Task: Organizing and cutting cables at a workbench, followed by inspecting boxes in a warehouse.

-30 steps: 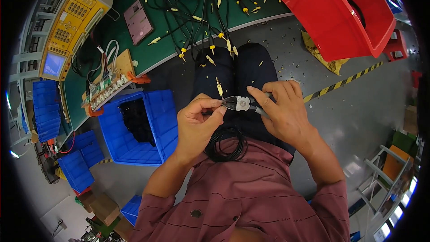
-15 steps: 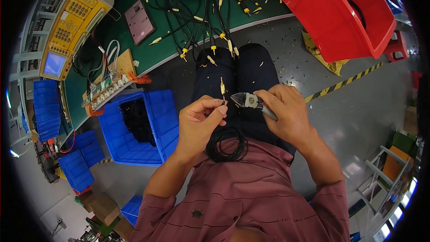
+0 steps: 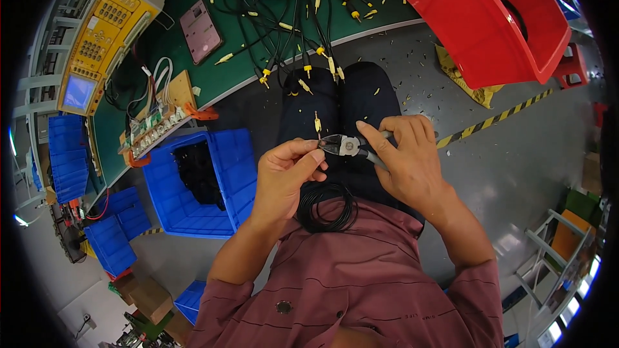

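Pliers point(image 3: 346, 146) are sitting in the right hand point(image 3: 406, 158), fingers curling closed around the handles above the lap. Left hand point(image 3: 284, 171) is pinching what seems to be a thin black cable point(image 3: 317, 130) tipped with a yellow plug, right at the pliers' nose. Beyond the knees, a green tabletop point(image 3: 213, 74) is carrying more cables; a blue bin point(image 3: 222, 177) is standing on the grey floor point(image 3: 509, 154).

green bench point(image 3: 232, 71) | black cables point(image 3: 284, 0) | yellow tester point(image 3: 106, 26) | pink board point(image 3: 200, 30)
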A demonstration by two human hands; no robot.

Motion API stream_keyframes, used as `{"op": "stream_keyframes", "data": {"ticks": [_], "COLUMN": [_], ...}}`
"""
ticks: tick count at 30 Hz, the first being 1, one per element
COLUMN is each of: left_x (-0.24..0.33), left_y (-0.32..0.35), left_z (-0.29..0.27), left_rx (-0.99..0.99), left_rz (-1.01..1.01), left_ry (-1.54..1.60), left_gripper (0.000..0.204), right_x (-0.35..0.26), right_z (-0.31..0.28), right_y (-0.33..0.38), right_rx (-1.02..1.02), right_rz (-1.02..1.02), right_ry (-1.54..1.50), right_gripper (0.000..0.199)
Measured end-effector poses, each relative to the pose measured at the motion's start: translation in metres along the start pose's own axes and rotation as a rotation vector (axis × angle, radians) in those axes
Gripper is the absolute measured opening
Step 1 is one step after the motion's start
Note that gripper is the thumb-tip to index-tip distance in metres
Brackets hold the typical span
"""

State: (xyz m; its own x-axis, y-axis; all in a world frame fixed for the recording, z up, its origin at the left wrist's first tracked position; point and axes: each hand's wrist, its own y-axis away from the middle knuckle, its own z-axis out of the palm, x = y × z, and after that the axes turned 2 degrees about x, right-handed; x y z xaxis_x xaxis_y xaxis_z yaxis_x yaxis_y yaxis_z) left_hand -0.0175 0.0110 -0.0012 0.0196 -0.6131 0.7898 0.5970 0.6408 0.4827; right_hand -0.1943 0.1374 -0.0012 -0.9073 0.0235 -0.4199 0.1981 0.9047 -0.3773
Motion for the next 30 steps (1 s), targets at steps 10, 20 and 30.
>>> {"op": "stream_keyframes", "data": {"ticks": [10, 20, 30], "left_x": [-0.001, -0.002, -0.006], "left_y": [0.001, -0.001, 0.001], "left_z": [0.001, 0.003, 0.001], "left_rx": [-0.016, -0.021, -0.194], "left_rz": [0.061, 0.027, 0.226], "left_ry": [-0.069, 0.005, -0.114], "left_gripper": [0.014, 0.011, 0.011], "right_x": [-0.001, 0.004, -0.015], "right_z": [-0.003, -0.008, -0.005], "right_y": [0.001, -0.011, -0.021], "right_rx": [0.012, 0.03, -0.088], "right_rz": [-0.021, 0.22, 0.597], "right_ry": [0.04, -0.204, -1.049], "right_gripper": [0.06, 0.042, 0.032]}}
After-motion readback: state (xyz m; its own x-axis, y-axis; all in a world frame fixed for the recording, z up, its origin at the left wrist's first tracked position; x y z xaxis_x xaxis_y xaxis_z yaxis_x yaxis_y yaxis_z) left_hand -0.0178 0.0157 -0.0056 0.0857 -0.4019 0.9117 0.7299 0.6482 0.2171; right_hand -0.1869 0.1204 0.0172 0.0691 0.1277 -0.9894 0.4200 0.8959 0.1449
